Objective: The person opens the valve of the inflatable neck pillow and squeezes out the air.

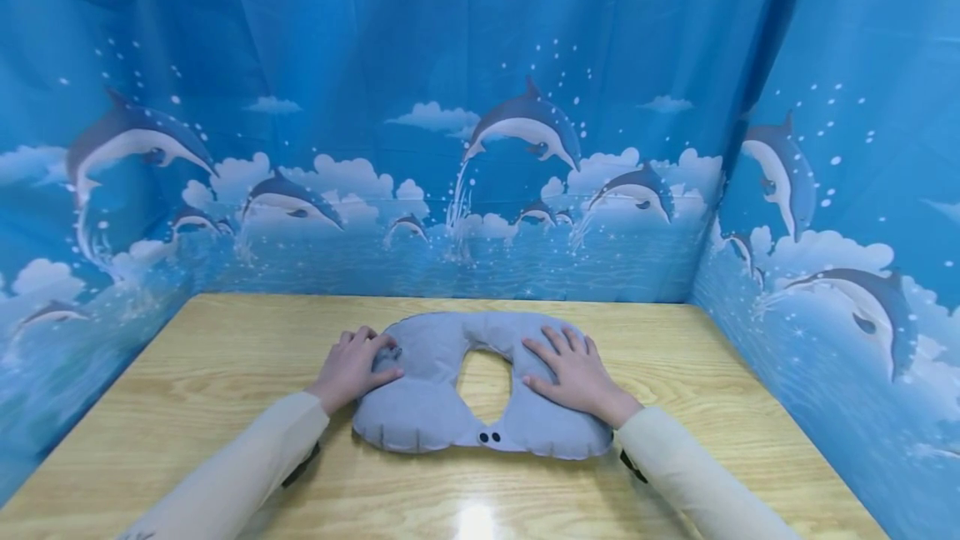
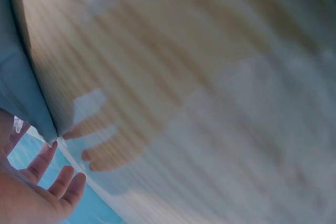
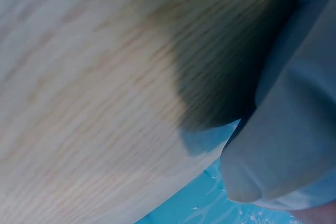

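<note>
Grey pillow (image 1: 416,417) may leak if the left hand (image 1: 352,367), grip unclear from here, loosens its valve (image 1: 396,352); right hand (image 1: 578,377) lies spread on top.

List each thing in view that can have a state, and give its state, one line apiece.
Neck pillow: puffed up, lying on the table.
Left hand: resting on the pillow's left side, thumb and index finger apart.
Right hand: laid on the pillow's right side, fingers spread.
Small clear piece by the left fingers: partly hidden, state unclear.
Sleeves: down to the wrists.
Curtain: hanging.
</note>
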`<move>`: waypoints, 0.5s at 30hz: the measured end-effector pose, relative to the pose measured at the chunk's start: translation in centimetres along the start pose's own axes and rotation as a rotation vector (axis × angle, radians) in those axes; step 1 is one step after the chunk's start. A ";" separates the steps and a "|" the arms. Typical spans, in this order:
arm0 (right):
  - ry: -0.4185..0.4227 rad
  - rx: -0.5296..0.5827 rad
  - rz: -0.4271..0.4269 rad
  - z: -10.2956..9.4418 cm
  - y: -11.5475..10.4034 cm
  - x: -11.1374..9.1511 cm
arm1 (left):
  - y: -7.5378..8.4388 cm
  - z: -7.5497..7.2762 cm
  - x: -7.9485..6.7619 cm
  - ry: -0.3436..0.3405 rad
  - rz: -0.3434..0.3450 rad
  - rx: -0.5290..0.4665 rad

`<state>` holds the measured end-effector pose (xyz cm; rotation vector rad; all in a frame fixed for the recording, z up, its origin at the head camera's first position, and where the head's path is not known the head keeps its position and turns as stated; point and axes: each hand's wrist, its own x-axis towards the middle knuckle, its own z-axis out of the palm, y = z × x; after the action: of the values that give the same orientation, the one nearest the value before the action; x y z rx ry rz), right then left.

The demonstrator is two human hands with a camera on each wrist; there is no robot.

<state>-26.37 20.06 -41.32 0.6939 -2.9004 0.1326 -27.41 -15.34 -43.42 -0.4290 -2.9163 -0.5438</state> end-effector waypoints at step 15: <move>-0.064 -0.020 0.014 0.2 -0.1 0.1 | -0.1 0.1 0.0 -0.001 0.004 0.014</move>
<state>-26.36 19.89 -41.46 0.6876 -2.9633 0.0851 -27.48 -15.35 -43.57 -0.4339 -2.9174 -0.5229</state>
